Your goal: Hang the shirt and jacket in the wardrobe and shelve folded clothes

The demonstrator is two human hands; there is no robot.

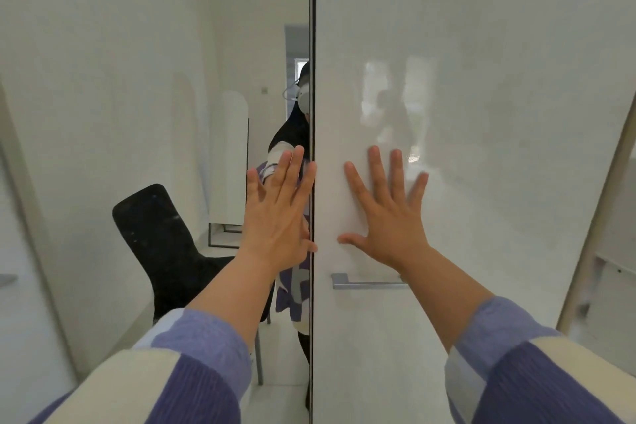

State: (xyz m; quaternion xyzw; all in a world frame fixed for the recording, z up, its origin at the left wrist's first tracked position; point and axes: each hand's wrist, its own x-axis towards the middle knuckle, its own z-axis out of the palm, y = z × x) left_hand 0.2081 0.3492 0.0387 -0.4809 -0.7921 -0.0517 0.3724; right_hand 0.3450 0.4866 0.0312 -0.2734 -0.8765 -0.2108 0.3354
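Observation:
Two wardrobe doors fill the view, meeting at a dark vertical seam in the middle. The left door [137, 79] is a mirror; the right door [481, 113] is glossy white with a horizontal metal handle [364, 282]. My left hand [278, 213] lies flat on the mirror door beside the seam, fingers spread. My right hand [385, 213] presses flat on the white door just above the handle, fingers spread. Neither hand holds anything. No shirt, jacket or folded clothes are visible; the wardrobe's inside is hidden.
The mirror reflects a black chair [161, 244], a white cabinet [230, 162] and a person wearing a headset. A pale wooden frame [599, 217] slants along the right edge.

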